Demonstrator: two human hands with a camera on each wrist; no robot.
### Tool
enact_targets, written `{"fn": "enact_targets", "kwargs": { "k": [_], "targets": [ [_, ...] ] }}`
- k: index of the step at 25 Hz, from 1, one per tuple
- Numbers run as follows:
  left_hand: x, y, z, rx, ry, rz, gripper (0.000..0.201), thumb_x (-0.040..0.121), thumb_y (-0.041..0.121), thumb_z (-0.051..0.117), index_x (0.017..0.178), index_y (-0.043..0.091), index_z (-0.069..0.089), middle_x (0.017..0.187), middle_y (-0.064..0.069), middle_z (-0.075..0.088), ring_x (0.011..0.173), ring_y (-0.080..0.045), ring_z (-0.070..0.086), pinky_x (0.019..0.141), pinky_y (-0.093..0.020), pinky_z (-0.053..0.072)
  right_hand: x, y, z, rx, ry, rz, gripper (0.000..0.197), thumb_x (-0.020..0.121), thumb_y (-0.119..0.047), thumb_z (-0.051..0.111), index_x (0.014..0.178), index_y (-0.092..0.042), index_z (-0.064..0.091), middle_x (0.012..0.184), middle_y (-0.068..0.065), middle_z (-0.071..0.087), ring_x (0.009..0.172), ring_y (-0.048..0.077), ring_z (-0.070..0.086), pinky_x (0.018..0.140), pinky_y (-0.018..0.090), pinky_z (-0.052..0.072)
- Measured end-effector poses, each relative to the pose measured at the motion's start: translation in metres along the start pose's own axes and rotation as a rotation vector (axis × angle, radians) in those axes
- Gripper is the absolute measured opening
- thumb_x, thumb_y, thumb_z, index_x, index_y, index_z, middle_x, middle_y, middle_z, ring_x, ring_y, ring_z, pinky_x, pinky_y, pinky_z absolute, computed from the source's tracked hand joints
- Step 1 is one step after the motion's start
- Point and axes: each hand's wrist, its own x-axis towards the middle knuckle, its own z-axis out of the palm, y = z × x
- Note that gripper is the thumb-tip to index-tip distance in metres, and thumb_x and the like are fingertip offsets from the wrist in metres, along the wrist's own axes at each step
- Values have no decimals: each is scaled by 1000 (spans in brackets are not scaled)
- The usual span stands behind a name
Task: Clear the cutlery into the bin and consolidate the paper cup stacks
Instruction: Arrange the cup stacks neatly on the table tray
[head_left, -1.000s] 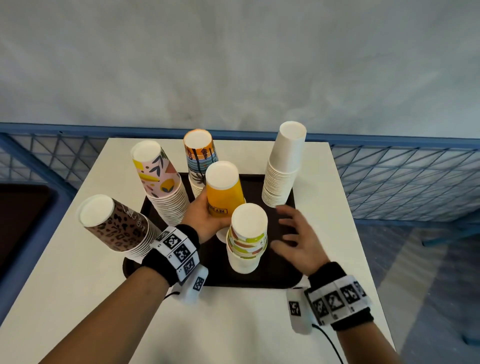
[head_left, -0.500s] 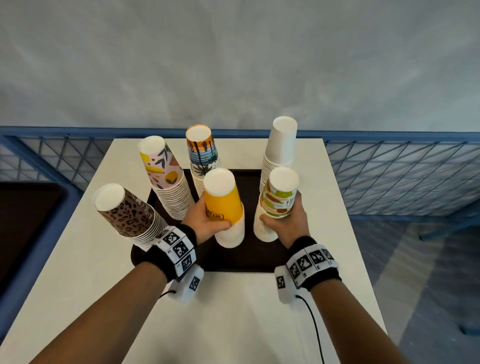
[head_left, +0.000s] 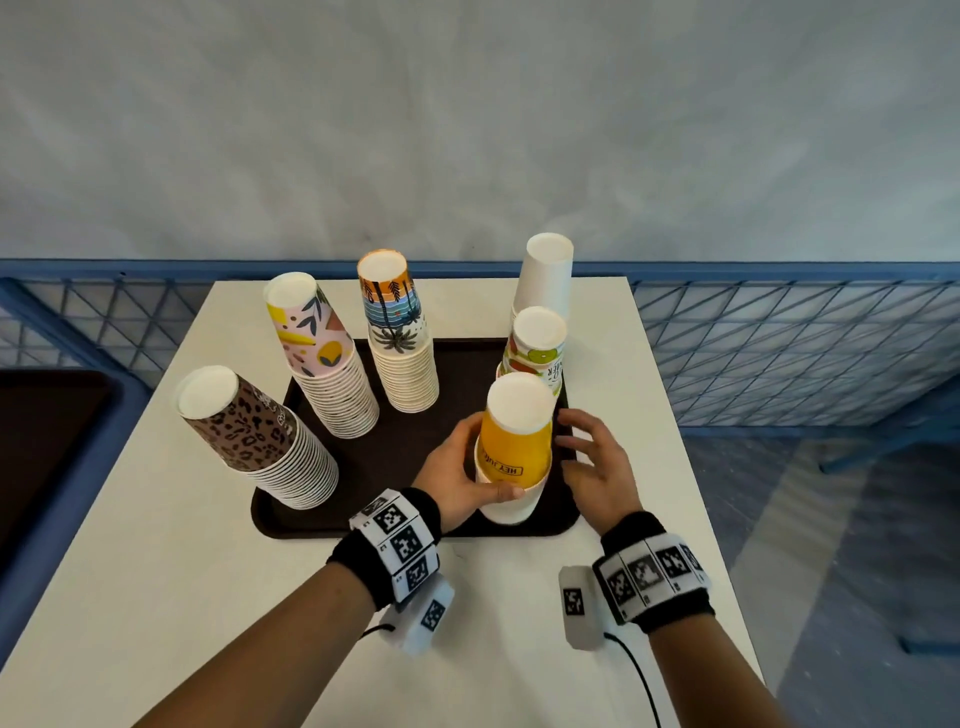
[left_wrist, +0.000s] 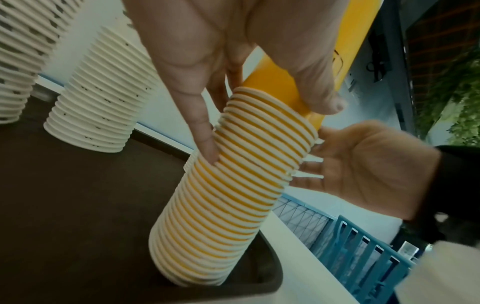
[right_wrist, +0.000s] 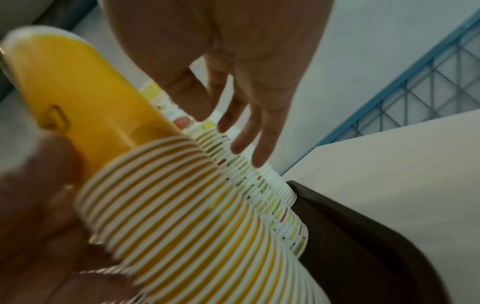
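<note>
Within the left hand's (head_left: 457, 480) curled grip stands the yellow paper cup stack (head_left: 511, 449), ribbed with rolled rims, on the dark tray (head_left: 363, 512); beside it, the right hand (head_left: 597, 462) hovers, fingers spread.

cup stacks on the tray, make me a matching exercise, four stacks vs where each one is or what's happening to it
Column 1:
1. yellow stack
2. leopard-print stack
3. plain white stack
4. palm-tree stack

Column 2:
a. near left corner of the tray
b. gripped by the left hand
c. far right corner of the tray
d. far middle of the tray

Pairs: 1-b, 2-a, 3-c, 4-d
</note>
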Motion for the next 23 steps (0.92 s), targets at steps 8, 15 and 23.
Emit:
{"fn": "enact_targets", "kwargs": {
  "k": [8, 15, 23],
  "targets": [
    [4, 2, 9, -372, 144, -75, 45, 84, -12, 42, 113, 23, 48, 124, -6, 54, 116, -22, 51, 90, -36, 46, -11, 1, 2, -128, -79, -13, 85, 65, -8, 80, 136, -19, 34, 128, -3, 48, 118, 12, 46, 93, 27, 47],
    [51, 38, -14, -33, 163, 29, 68, 79, 24, 69, 137, 25, 34, 141, -1, 43, 121, -23, 47, 104, -45, 42, -14, 6, -24, -80, -107, -48, 67, 67, -11, 63, 122, -39, 37, 122, -13, 50, 111, 6, 49, 87, 22, 46],
    [95, 37, -2, -63, -52, 60, 88, 63, 13, 82, 134, 33, 35, 122, 8, 56, 117, -13, 52, 108, -42, 39, 69, -5, -42, -11, 211, -81, 38, 82, -1, 62, 110, -23, 49, 101, -6, 54, 91, 19, 55, 64, 9, 49]
  ]
}}
